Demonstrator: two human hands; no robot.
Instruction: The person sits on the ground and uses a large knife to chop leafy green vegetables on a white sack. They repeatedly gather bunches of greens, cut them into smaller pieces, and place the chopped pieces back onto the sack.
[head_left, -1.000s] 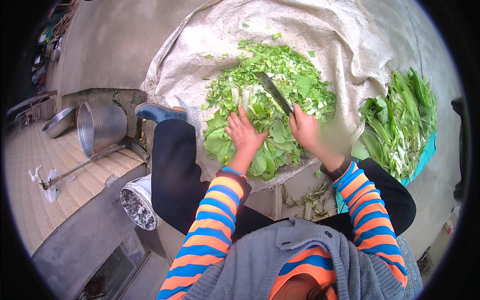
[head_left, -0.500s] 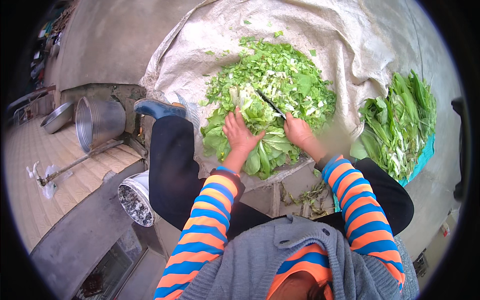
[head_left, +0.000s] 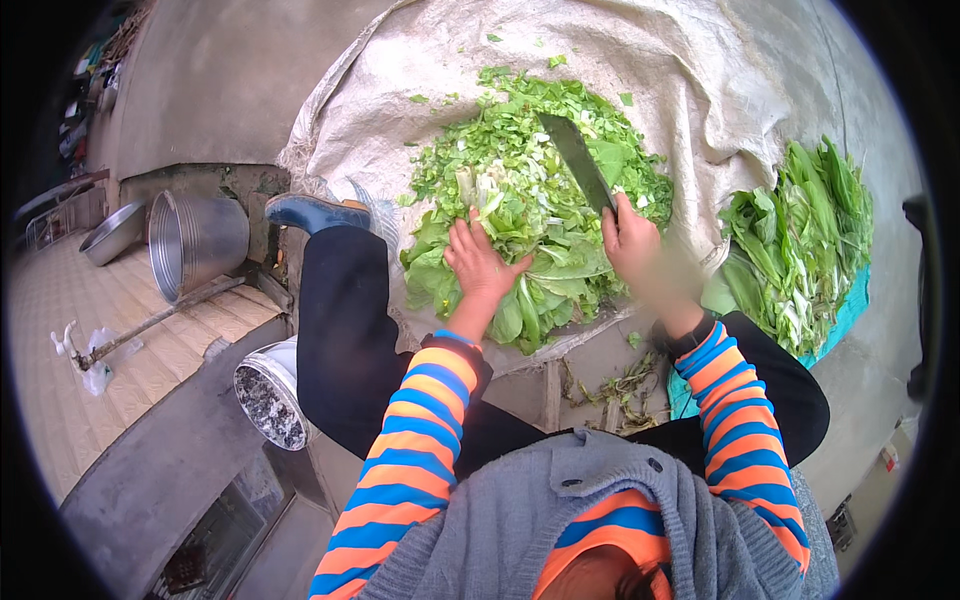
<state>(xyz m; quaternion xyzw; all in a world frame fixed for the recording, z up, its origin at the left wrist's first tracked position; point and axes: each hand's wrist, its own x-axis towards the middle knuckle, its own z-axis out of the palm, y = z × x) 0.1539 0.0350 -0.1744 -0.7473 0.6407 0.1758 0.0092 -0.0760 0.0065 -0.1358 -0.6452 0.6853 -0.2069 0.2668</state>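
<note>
My left hand [head_left: 478, 262] lies on a bunch of leafy greens [head_left: 555, 270], its fingers spread and its thumb stretched out to the right. The cut stalk ends of the bunch face away from me. Closed round a handle, my right hand [head_left: 634, 240] holds a cleaver [head_left: 578, 160] raised to the right of the bunch. Its broad dark blade points away and to the left, over a heap of chopped greens [head_left: 540, 115]. The handle is mostly hidden in my fist.
Beneath the heap lies a whitish woven sheet [head_left: 370, 110]. More whole greens [head_left: 800, 250] are piled on a teal sheet [head_left: 850, 305] at right. A metal pot [head_left: 215, 240], a basin [head_left: 112, 235] and a white bucket [head_left: 285, 360] stand at left. Trimmed scraps [head_left: 635, 390] lie near my legs.
My right hand has lifted the cleaver off the bunch and moved right and nearer to me, so the blade's broad side now shows. My left hand has hardly moved.
</note>
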